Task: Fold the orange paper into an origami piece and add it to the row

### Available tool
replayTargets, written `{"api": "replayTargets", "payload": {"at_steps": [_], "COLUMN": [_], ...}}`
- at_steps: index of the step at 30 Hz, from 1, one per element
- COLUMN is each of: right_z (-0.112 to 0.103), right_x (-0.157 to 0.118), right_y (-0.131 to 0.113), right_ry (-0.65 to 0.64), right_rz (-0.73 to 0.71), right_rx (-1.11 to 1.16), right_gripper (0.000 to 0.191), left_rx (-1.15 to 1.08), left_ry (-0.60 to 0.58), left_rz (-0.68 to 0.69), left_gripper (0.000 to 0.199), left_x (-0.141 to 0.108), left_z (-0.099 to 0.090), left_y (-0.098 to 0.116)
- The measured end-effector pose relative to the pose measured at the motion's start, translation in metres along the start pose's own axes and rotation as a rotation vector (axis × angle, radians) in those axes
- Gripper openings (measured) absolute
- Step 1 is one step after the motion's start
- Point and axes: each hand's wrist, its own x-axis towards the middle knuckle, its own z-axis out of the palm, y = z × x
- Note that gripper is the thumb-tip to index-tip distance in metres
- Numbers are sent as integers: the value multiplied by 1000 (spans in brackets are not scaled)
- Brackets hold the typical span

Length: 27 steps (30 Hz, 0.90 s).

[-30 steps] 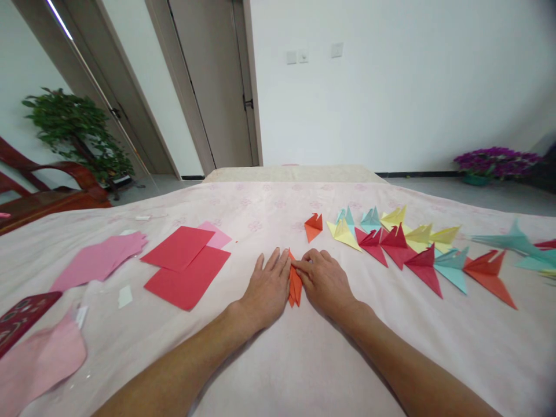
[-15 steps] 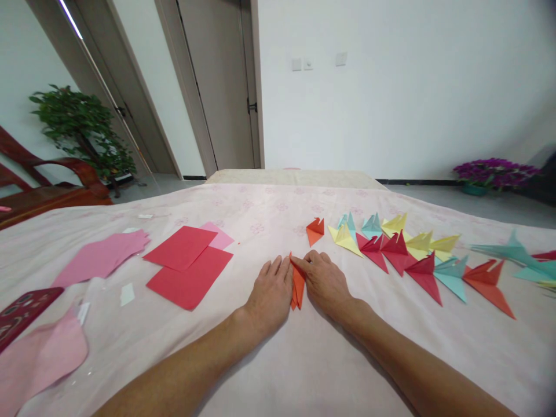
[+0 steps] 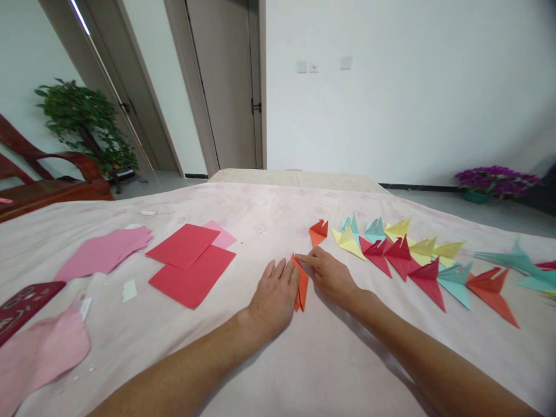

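Observation:
A narrow folded piece of orange paper (image 3: 303,285) lies on the tablecloth in front of me, its pointed tip away from me and two split ends towards me. My left hand (image 3: 277,294) rests flat on its left side, fingers stretched out and side by side, covering part of it. From the right, my right hand (image 3: 333,277) reaches the upper edge with its index finger extended onto the paper near the tip. The other right fingers are bent, and the thumb is mostly hidden. Just beyond stands a small orange paper crane (image 3: 319,233).
Several folded cranes, among them a yellow one (image 3: 348,240) and a dark red one (image 3: 428,279), spread to the right. Left lie red paper squares (image 3: 193,281), pink sheets (image 3: 102,250) and a red phone (image 3: 26,307). A pale tablecloth (image 3: 278,370) covers the table.
My right index finger now lies stretched along the paper's top edge, and the right hand sits slightly farther from the paper. The left hand stays pressed on it. The whole view has shifted slightly.

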Motion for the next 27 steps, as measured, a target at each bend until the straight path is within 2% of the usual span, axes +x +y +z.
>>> {"api": "replayTargets", "payload": {"at_steps": [5, 12, 22, 27], "right_z": [0, 3, -5, -7], "right_x": [1, 4, 6, 12], "right_y": [-5, 3, -3, -3], "right_ry": [19, 28, -24, -89], "right_rz": [-48, -8, -39, -76], "right_rx": [-29, 66, -53, -136], "right_gripper": [31, 32, 32, 35], "left_rx": [-15, -35, -30, -31], "left_ry": [7, -11, -11, -18], "left_rz": [-12, -14, -42, -51], "left_gripper": [50, 49, 51, 52], "left_x": [0, 1, 1, 2], "left_z": [-2, -3, -3, -3], "left_y": [1, -1, -1, -1]}}
